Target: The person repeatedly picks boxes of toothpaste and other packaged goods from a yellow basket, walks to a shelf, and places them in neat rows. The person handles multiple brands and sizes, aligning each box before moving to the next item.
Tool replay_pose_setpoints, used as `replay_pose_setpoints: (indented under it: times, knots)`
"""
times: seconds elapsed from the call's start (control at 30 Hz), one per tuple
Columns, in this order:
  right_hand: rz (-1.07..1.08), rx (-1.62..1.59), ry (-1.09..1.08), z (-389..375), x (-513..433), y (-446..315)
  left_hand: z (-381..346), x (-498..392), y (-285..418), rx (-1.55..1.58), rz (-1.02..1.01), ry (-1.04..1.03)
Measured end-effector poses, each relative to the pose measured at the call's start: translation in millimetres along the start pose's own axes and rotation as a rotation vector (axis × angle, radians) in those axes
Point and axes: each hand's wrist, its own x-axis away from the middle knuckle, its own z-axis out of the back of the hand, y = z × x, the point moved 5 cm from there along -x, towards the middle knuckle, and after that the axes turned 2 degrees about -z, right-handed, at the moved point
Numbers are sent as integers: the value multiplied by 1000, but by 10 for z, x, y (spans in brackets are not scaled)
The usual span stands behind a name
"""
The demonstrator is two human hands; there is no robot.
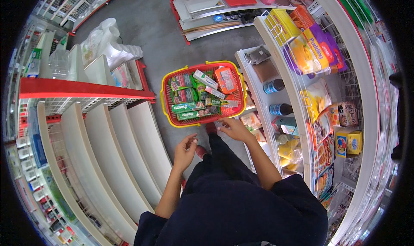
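Observation:
Beyond both hands, a red plastic shopping basket (165,98) with yellow handles is in the aisle, apparently on the floor. Packed inside are green Closeup toothpaste boxes (184,107), green scouring pad packs (182,96), a white slim box (205,79) and an orange pack (225,80). My right hand (235,129) is just short of the basket's near rim, fingers apart and holding nothing; whether it touches the rim I cannot tell. Lower and further left, my left hand (185,151) hangs empty with loosely bent fingers, apart from the basket.
On the right, a shelf rack (284,81) bears pudding packs (310,50), snack bags (323,152) and dark bottles (280,109). Bare white shelves (142,116) line the left side. White plastic rolls (110,48) sit behind them, and a low shelf (207,8) stands at the far end.

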Motion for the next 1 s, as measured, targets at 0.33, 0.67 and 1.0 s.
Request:
replay_pose_setpoints:
  times: [0.33,0.67,1.0]
  knots:
    - [-528,-953,603,-71,-1356,1421,-6,-444,121,-32,24,94]
    - [-414,-946,599,-81,-1531,1307,58,-515,83,4,66,170]
    - [241,465,237,-535,-1522,149,105,-546,139,-30,117,169]
